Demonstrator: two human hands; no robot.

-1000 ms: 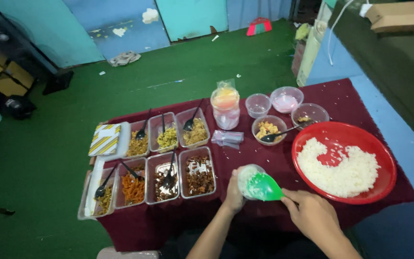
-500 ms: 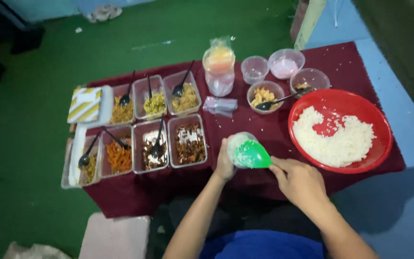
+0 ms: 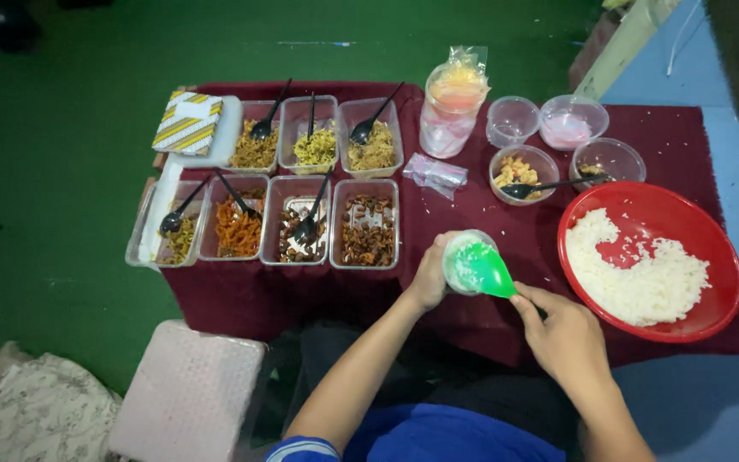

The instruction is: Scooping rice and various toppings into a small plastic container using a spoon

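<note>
My left hand (image 3: 431, 275) grips a small round clear bowl (image 3: 464, 257) with rice in it, held over the dark red tablecloth (image 3: 472, 205). My right hand (image 3: 563, 329) holds the handle of a green rice paddle (image 3: 485, 269), whose blade lies across the bowl's mouth with rice grains stuck to it. To the right stands a big red basin (image 3: 712, 248) with a heap of white rice (image 3: 639, 274).
Several clear rectangular tubs of side dishes with black spoons (image 3: 301, 192) fill the table's left. A tall clear jar (image 3: 452, 107), small round bowls (image 3: 558, 141) and a small plastic bag (image 3: 436, 174) stand at the back. A pink cushioned stool (image 3: 186, 393) sits on the green floor below.
The camera has tilted down and closer. The bowl and the green paddle stay in my hands at nearly the same place over the cloth.
</note>
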